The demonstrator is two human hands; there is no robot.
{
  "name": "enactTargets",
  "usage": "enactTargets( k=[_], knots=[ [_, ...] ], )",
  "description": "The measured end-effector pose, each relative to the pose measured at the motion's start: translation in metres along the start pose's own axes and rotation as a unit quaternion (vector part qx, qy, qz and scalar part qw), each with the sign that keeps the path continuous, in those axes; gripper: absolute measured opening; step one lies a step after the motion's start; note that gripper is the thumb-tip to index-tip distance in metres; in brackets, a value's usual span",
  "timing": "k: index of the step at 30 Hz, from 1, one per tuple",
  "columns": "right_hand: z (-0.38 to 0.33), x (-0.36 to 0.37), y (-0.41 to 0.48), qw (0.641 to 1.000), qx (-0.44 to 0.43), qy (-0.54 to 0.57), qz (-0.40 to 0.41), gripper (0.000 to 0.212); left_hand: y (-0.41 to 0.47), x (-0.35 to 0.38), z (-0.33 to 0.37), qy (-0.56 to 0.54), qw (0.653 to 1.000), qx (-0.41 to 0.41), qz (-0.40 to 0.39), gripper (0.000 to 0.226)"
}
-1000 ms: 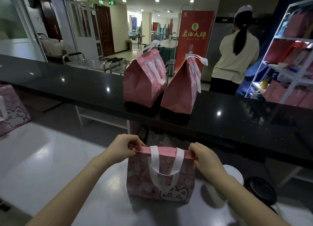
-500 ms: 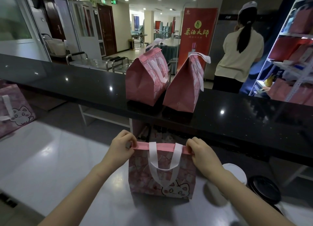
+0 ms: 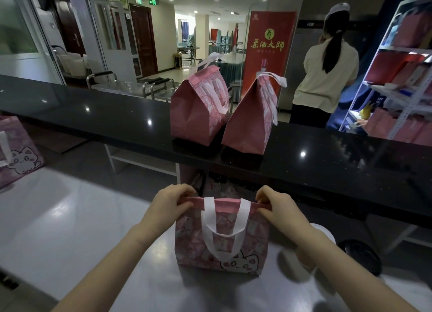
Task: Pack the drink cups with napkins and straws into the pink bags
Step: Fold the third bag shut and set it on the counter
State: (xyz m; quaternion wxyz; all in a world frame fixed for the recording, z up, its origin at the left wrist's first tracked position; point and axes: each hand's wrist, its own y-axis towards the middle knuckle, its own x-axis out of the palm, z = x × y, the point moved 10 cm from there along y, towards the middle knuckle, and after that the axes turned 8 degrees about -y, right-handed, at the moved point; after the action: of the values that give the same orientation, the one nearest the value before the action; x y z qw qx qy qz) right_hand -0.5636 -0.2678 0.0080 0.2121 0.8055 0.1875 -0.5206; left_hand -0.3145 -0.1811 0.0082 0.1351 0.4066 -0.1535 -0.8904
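A pink cat-print bag is stood upright on the pale steel worktop, at about 6 o'clock in the view, and its top edge is pressed flat and closed. The left hand is curled tight, and the bag's left top corner is pinched between thumb and fingers. The right hand is closed in the same way on the right top corner, knuckles up. The white loop handle is left hanging down the front panel between the two hands. Two more closed pink bags are seen on the black counter at 12 o'clock, one leaning beside the other, their lower edges nearly touching. A white lid and a black lid are glimpsed at 4 o'clock, partly hidden behind the right forearm. Another cat-print bag is cut off at 9 o'clock.
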Motion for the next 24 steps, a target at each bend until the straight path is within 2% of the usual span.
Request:
enactTargets(
  k=[2, 6, 9, 10, 12, 15, 17, 19, 22, 24],
  knots=[
    [0.0, 0.001, 0.001, 0.999, 0.008, -0.032, 0.001, 0.017, 0.001, 0.002, 0.005, 0.022, 1.0, 0.021, 0.0, 0.013],
    [-0.01, -0.006, 0.0, 0.993, 0.008, -0.111, 0.043, 0.012, 0.002, 0.003, 0.003, 0.041, 0.999, 0.012, 0.016, 0.008],
    [-0.005, -0.006, 0.001, 0.993, 0.026, -0.115, 0.013, 0.015, 0.003, 0.003, -0.002, 0.066, 0.998, -0.002, 0.005, 0.005],
    [-0.001, -0.004, 0.001, 0.992, 0.035, -0.117, -0.014, 0.016, 0.003, 0.003, -0.004, 0.075, 0.997, -0.01, -0.002, 0.008],
    [0.001, -0.002, 0.003, 0.991, 0.045, -0.113, -0.055, 0.021, 0.007, 0.003, -0.009, 0.045, 0.998, -0.034, -0.012, 0.027],
    [-0.013, -0.005, 0.01, 0.997, 0.032, -0.041, -0.053, 0.028, 0.013, 0.015, -0.002, -0.052, 0.995, -0.071, -0.05, 0.043],
    [-0.027, 0.0, 0.014, 0.998, 0.009, -0.01, -0.063, 0.028, 0.016, 0.03, 0.014, 0.021, 0.995, -0.035, -0.09, 0.044],
    [-0.037, 0.009, 0.015, 0.995, -0.011, -0.048, -0.086, 0.035, 0.017, 0.04, 0.028, 0.102, 0.99, 0.018, -0.099, 0.043],
    [-0.037, 0.015, 0.016, 0.992, -0.008, -0.102, -0.069, 0.042, 0.02, 0.04, 0.039, 0.132, 0.988, 0.058, -0.061, 0.032],
    [-0.037, 0.014, 0.017, 0.993, -0.006, -0.109, -0.04, 0.033, 0.022, 0.042, 0.042, 0.131, 0.989, 0.058, -0.046, 0.023]
  ],
)
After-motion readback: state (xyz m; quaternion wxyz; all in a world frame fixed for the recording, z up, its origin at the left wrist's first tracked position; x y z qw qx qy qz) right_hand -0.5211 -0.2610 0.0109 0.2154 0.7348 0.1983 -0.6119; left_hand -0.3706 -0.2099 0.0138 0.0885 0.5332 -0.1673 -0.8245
